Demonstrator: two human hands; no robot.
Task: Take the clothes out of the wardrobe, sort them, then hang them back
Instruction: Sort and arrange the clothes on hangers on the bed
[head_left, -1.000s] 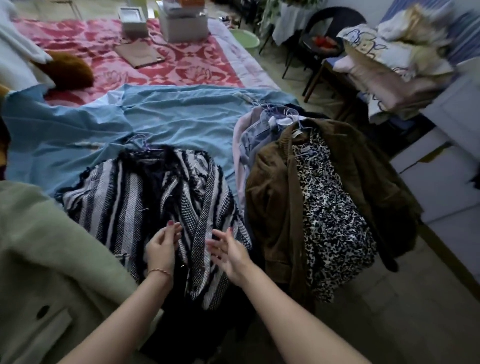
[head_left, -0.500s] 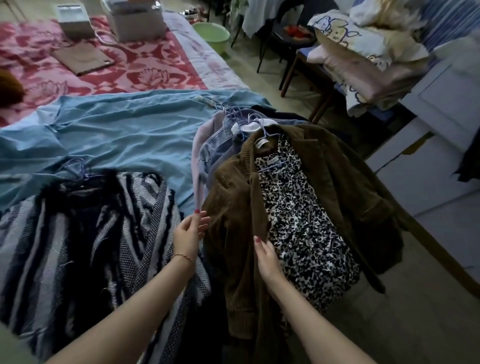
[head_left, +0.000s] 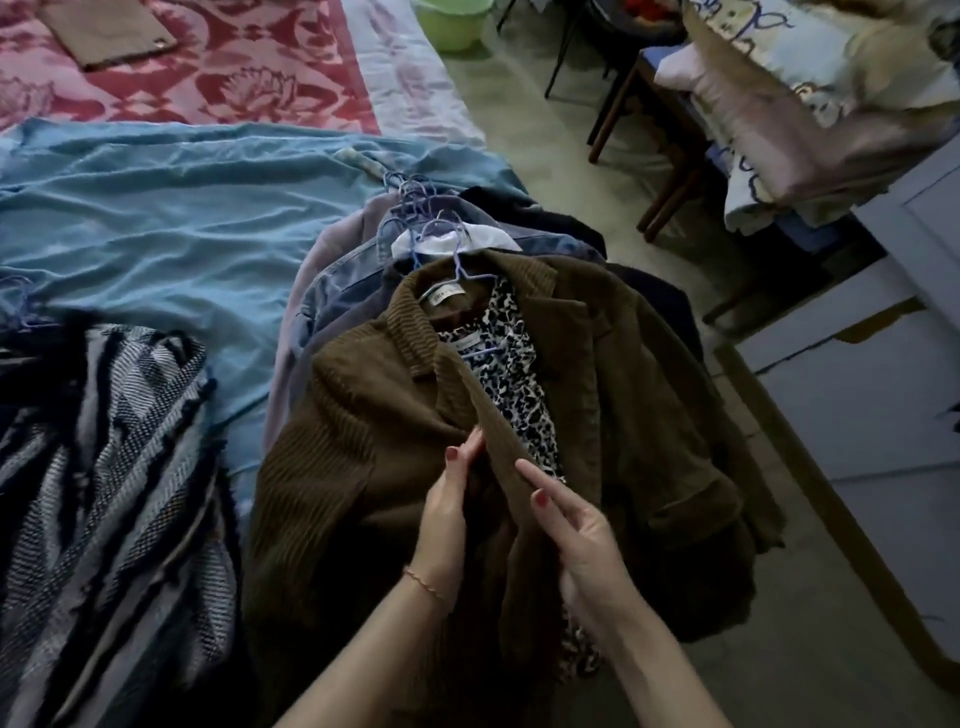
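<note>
Both hands in on the brown corduroy jacket (head_left: 363, 467), top of the pile at the bed's edge. Left hand (head_left: 447, 514) pinching the front edge of the left lapel, fingers (head_left: 467, 447) closed on the cloth; right hand (head_left: 582, 540) just beside it, fingers (head_left: 535, 483) laid along the same edge, whether gripping or only resting hard to tell from here. Looks like drawing the front closed over the leopard-print garment (head_left: 511, 374) inside, tidying before sorting. Still on its blue hanger (head_left: 462, 265), more hangered clothes stacked beneath, hooks bunched together and likely to snag on lifting. Striped knit (head_left: 104, 467) lying apart to the left on the blue sheet (head_left: 156, 218). Folded bedding (head_left: 810, 104) piled off to the right, green basin (head_left: 452, 21) on the floor beyond.
</note>
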